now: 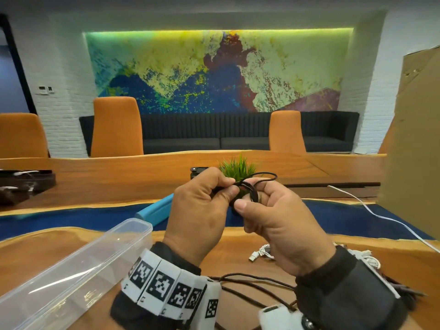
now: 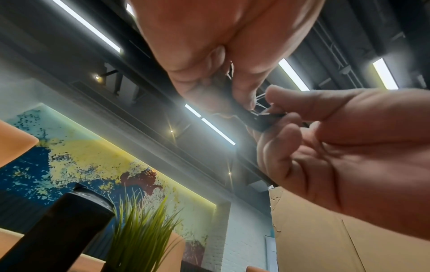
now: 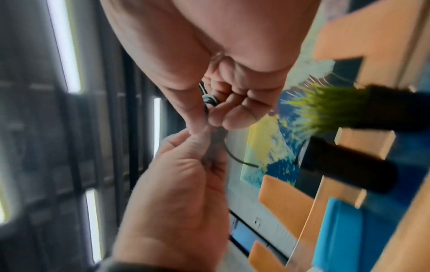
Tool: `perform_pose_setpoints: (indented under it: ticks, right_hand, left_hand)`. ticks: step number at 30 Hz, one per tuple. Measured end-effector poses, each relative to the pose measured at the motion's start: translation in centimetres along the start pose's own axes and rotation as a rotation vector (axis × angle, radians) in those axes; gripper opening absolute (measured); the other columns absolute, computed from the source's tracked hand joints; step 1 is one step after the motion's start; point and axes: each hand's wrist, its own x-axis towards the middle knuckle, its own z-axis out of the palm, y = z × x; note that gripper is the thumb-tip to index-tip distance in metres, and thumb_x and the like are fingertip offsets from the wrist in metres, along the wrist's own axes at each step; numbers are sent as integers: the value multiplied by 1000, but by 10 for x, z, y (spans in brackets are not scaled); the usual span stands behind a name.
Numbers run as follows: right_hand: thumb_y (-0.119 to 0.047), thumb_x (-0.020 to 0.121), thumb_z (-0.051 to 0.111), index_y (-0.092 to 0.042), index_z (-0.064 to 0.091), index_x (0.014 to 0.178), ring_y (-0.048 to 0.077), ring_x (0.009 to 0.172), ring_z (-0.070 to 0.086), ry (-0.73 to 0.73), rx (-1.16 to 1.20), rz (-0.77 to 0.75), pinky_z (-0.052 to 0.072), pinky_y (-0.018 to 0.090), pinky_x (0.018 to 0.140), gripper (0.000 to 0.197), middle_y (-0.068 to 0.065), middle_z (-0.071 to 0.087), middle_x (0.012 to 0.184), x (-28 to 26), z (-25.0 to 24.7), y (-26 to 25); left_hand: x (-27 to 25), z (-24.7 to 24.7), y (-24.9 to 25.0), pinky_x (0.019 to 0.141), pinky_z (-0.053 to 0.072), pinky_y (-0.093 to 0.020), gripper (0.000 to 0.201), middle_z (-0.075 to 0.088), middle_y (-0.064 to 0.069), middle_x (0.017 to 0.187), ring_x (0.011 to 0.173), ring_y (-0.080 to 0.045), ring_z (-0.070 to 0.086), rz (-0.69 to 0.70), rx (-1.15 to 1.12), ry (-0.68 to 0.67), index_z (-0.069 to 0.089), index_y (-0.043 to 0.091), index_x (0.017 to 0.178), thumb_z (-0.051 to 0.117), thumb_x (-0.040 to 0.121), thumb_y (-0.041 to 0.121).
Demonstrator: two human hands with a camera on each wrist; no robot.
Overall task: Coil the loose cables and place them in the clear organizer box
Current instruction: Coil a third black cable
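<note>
Above the table, both hands hold a small coil of thin black cable [image 1: 250, 188] between them. My left hand [image 1: 226, 190] pinches its left side with thumb and fingertips. My right hand [image 1: 247, 204] grips the loops between thumb and curled fingers, and one loop sticks out towards the plant. In the left wrist view the left hand's fingertips [image 2: 242, 99] meet the black cable [image 2: 258, 123] against the other hand. The right wrist view shows a strand of the cable [image 3: 232, 156] hanging below the fingers. The clear organizer box [image 1: 71, 277] lies open at the lower left.
A bundled white cable [image 1: 262, 253] and dark brown cables [image 1: 250, 282] lie on the wood below the hands. Another white cable [image 1: 381, 217] runs off right. A blue cylinder [image 1: 157, 210], a green plant [image 1: 238, 167] and tall cardboard [image 1: 414, 139] stand around.
</note>
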Motion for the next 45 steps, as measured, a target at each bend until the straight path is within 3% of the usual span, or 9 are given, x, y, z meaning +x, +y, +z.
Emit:
perform_pose_setpoints:
  ticks: [10,16,22,26,30,33,36,41,45]
  right_hand:
    - [-4,89,67,-19,75,96,14,59,69,175,-554,-218,58,25,56,19,3,74,76,7,-32,-12]
    - [-15,93,62,-23,76,99,9,80,62,373,-1035,-430,49,25,77,17,-10,70,89,19,-61,-11]
    - [-32,96,56,-28,76,99,15,89,53,274,-1454,-194,50,34,77,21,-5,55,91,22,-58,6]
    - [-22,93,61,-24,75,90,9,78,61,275,-1074,-224,46,19,67,14,-8,69,82,18,-37,10]
    - [1,86,66,-6,73,94,23,77,70,269,-39,-45,60,33,68,12,16,75,85,12,-17,3]
    - [-1,89,58,-6,67,103,24,79,70,180,307,81,59,37,74,17,17,74,87,10,-12,-3]
    - [-13,83,60,-8,67,112,23,90,65,33,468,169,49,47,91,30,12,70,95,7,-13,-3]
    - [-9,74,52,-10,61,114,22,88,56,-248,665,160,39,46,84,41,6,58,85,3,-13,3]
    - [0,71,75,-9,58,118,23,93,65,-118,334,20,47,45,87,51,7,69,94,4,-7,3]
  left_hand:
    - [16,-28,-9,72,57,-24,12,70,5,80,77,-10,67,-131,34,149,70,16,82,73,86,5]
    - [15,-37,-12,74,56,-38,17,68,4,79,79,-17,65,-252,217,-100,65,26,80,74,88,14]
    - [10,-24,13,71,55,-32,16,72,-20,95,85,-24,70,-501,-383,-130,65,17,82,69,87,2]
    - [4,-7,19,73,56,-33,13,74,-16,93,82,-20,70,-462,-436,-163,65,15,86,67,88,3]
    - [2,-1,15,73,58,-35,19,75,-12,90,85,-25,71,-365,-398,-128,67,21,82,68,89,3]
    - [1,3,10,70,57,-33,21,73,-12,88,85,-30,69,-276,-305,-65,69,23,81,70,88,4]
    - [0,6,11,73,57,-28,20,73,-9,87,86,-23,69,-209,-282,34,68,20,82,70,87,0]
    - [-1,8,12,77,56,-24,17,72,0,86,84,-9,68,-117,-207,124,68,17,85,70,86,0]
    - [-5,12,10,74,55,-18,11,72,1,87,85,-9,68,-75,-156,160,69,14,87,71,86,3]
